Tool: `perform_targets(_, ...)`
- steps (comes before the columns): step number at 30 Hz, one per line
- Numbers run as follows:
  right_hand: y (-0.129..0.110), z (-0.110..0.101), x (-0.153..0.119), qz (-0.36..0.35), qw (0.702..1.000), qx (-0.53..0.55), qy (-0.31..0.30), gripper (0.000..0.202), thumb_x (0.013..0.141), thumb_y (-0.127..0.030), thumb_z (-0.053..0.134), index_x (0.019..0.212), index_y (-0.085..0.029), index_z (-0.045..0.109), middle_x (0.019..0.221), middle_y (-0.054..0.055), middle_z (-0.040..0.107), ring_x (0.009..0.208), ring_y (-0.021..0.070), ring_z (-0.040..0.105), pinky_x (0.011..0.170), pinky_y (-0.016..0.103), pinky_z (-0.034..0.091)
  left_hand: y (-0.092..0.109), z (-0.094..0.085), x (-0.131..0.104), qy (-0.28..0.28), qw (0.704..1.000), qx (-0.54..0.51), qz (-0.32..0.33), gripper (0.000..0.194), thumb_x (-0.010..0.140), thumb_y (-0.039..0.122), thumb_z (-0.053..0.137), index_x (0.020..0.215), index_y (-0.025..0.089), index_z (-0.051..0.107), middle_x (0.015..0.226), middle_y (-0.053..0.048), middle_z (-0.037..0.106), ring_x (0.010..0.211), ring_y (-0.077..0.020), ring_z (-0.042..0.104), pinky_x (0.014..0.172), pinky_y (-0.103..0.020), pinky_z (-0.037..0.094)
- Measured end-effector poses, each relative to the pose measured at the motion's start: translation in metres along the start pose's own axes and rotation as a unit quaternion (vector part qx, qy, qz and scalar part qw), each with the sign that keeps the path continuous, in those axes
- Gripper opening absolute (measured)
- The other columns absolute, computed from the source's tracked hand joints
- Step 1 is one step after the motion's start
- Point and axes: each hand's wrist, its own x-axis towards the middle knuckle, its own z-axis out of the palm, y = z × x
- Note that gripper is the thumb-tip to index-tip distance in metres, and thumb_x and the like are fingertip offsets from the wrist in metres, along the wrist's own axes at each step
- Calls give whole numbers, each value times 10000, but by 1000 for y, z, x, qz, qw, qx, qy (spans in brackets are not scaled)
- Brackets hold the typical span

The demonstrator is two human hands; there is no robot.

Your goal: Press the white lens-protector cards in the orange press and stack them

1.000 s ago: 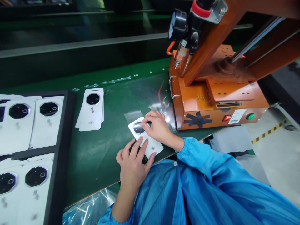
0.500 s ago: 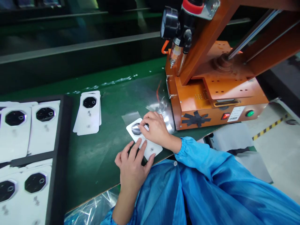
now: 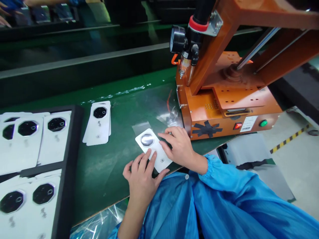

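Note:
A white phone back cover (image 3: 157, 153) lies tilted on the green bench, with a shiny octagonal camera window (image 3: 147, 139) at its upper left and small dark print lower down. My left hand (image 3: 142, 176) is open, its fingers spread; fingertips touch the cover's left side and the thumb lies at its bottom edge. Just over the right edge of the same cover is my right hand (image 3: 177, 146), thumb and forefinger apart, with nothing visible between them. A clear film piece (image 3: 141, 127) lies on the bench behind the cover.
On the left, a dark tray (image 3: 71, 166) holds several white covers (image 3: 28, 146). A small stack of covers (image 3: 98, 124) sits to the tray's right. An orange press machine (image 3: 224, 122) with a pressure gauge (image 3: 177, 39) stands at the right. Clear plastic (image 3: 170, 116) lies beside it.
My right hand has moved off the camera window to the right, its thumb and forefinger parting. The window is now uncovered. My left hand stays on the cover. The view has shifted slightly.

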Motion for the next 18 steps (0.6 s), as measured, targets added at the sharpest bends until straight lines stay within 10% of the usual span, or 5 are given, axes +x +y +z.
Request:
perform_targets(8,-5,-41,-41,-226,960,-17,-167,444,1026,-210,465,1455,-100,497,1408,136,618,1333,254,522,945,385,460,-3,-25,11,20,993,14,118,442,879,395,725,1236,142,660,1247,-157,736,1038,-287,699,1042,-522,302)
perform_targets(14,1,-23,-50,-248,966,-69,19,250,1021,-225,543,1202,-150,698,1199,60,744,1127,187,660,837,314,517,-8,-36,29,48,984,-58,159,375,874,344,697,1219,198,679,1147,-102,764,965,-262,691,969,-456,377)
perform_targets(18,22,-43,-62,-249,957,-36,147,260,1039,-226,496,1119,-182,739,1152,17,773,1121,148,686,853,306,532,1,-51,58,53,976,-212,14,325,986,353,481,1217,240,680,1259,-107,669,1087,-270,644,934,-412,452)
